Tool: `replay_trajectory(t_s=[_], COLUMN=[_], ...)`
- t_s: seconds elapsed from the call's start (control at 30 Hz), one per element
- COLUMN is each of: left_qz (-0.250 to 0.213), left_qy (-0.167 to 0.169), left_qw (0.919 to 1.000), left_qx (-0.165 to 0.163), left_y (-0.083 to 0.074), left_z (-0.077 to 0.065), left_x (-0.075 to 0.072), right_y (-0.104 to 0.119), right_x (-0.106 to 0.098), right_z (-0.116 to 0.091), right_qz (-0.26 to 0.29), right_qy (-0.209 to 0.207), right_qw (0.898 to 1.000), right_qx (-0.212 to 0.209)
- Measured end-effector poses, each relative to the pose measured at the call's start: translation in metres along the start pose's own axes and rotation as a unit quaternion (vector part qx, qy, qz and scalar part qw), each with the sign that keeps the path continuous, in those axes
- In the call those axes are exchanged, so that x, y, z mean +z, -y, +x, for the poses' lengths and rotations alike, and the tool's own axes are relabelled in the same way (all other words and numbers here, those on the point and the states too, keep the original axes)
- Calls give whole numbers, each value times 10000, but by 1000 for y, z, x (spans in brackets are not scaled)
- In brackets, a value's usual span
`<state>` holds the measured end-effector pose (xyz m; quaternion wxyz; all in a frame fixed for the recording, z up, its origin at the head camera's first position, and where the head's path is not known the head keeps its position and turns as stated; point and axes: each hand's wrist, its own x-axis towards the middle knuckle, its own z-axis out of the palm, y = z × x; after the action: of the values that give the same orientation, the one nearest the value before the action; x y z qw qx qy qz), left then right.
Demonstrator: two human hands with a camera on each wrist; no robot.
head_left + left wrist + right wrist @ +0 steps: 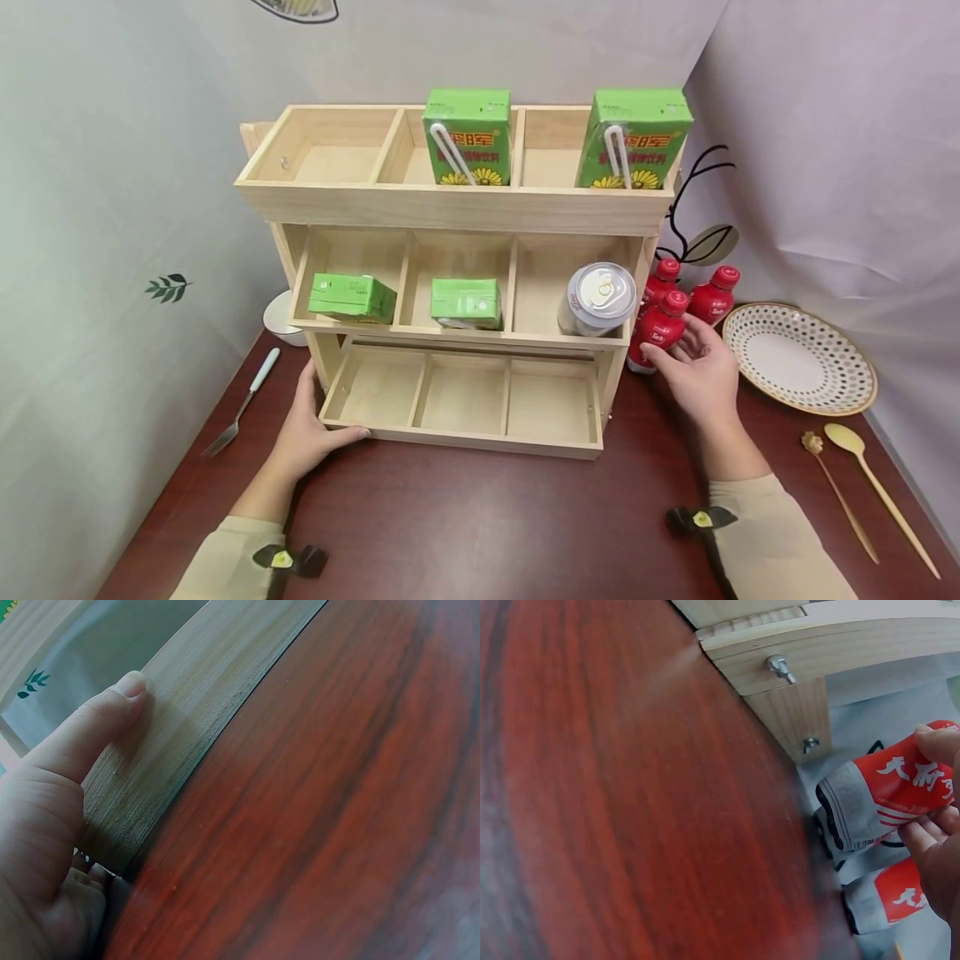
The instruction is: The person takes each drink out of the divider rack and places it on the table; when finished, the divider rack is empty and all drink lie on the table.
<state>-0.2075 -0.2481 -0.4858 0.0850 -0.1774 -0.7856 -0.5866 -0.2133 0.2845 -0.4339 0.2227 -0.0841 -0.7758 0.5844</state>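
My left hand [307,429] grips the lower left corner of a three-tier wooden shelf [450,208], its thumb [105,720] lying on the bottom tray's front board. On the shelf's right side, my right hand [702,372] holds a red bottle [660,323] between thumb and fingers. In the right wrist view this bottle [889,787] has a red label and a grey lower part. Two more red bottles, one behind [662,279] and one to the right [714,296], stand close by it. Whether the held bottle touches the table cannot be told.
Green drink cartons [468,137] stand in the top and middle tiers; a silver can [597,298] sits middle right. A fork [243,404] and white bowl [283,318] lie left. At right are a dotted plate [798,358], a gold spoon [881,492] and a flower-ended utensil [838,492].
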Motion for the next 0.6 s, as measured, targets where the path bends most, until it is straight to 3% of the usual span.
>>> replay_trajectory(t_s=[0.2, 0.33, 0.6], left_qz=[-7, -23, 30], left_qy=[-37, -22, -3], left_qw=[10000, 10000, 10000], left_qx=[-34, 70, -1], left_y=[16, -1, -3], left_z=[0, 0, 1], left_x=[-1, 1, 1], right_y=[2, -2, -27], right_x=[1, 1, 4], right_z=[-3, -2, 6], right_qz=[-101, -133, -139], right_qy=[72, 66, 236], right_qw=[9999, 9999, 9996], right_qx=[23, -24, 16])
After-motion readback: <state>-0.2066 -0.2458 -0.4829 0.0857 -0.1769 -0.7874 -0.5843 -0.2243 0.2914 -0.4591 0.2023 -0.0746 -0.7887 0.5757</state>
